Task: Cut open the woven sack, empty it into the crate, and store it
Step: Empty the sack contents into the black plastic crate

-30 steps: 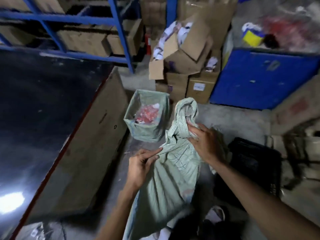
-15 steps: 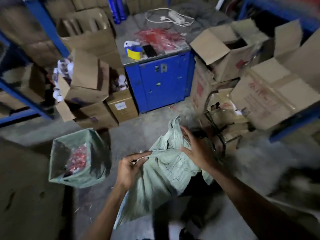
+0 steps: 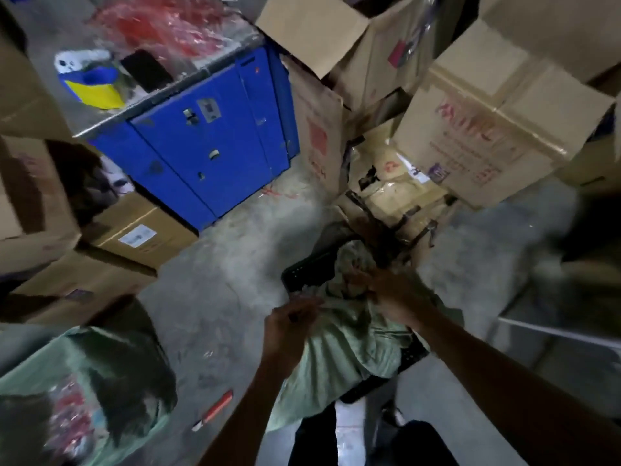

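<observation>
Pale green woven sack (image 3: 339, 344) lies draped over the black crate (image 3: 311, 269), its bunched neck pointing away from me. I see my left hand (image 3: 289, 331) closed on the sack's near-left fold, fingers curled tight into the cloth, wrist bent down, forearm rising from the bottom of the view. My right hand (image 3: 391, 294) reaches further forward, fingers pinching the gathered neck, arm stretched in long from the lower right. Motion blur softens both hands, so I cannot tell exactly how each fingertip sits.

Beyond my right fingers the crate's far rim stands just beside a pile of cardboard boxes (image 3: 477, 129), leaving little room that way. Left of my left fingers the bare concrete floor (image 3: 215, 280) is open up to the blue cabinet (image 3: 208, 153). Below my left fingers a red-handled cutter (image 3: 213, 411) lies on the floor, apart from the sack. Further left sits another green sack (image 3: 87, 388), open, with red items inside.
</observation>
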